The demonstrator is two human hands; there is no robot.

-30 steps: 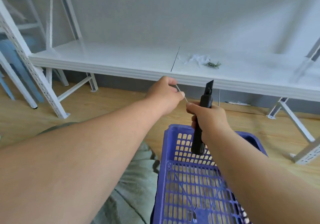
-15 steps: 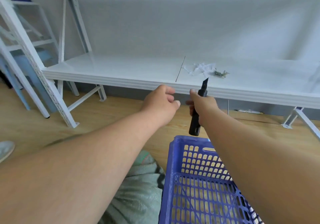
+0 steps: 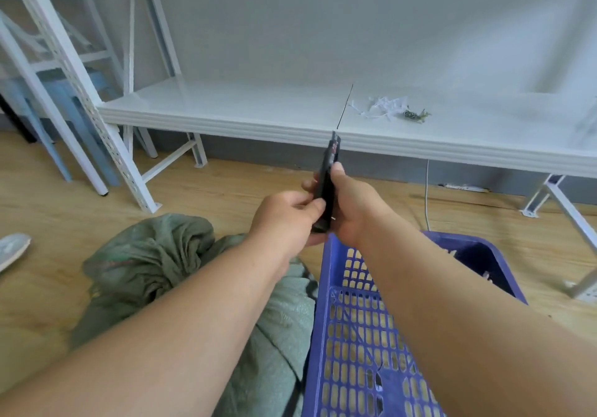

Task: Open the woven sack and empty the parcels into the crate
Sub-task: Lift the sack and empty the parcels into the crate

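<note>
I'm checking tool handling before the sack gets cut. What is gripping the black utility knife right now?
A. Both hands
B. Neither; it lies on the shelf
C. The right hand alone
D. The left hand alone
A: the right hand wraps the black utility knife while the left hand pinches its lower part.

Sack [image 3: 155,264] left of crate [image 3: 361,336]; shelf [image 3: 258,109] behind, w/ scraps [image 3: 384,108] on it.

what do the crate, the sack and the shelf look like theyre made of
Crate: looks like moulded plastic, blue-purple, with a slotted lattice wall and a slight sheen.
Sack: seems to be woven plastic fabric, dull green; it lies crumpled in soft folds with a fine weave.
Shelf: probably painted metal, glossy white; its front edge is ribbed, and perforated uprights stand beside it.
</note>
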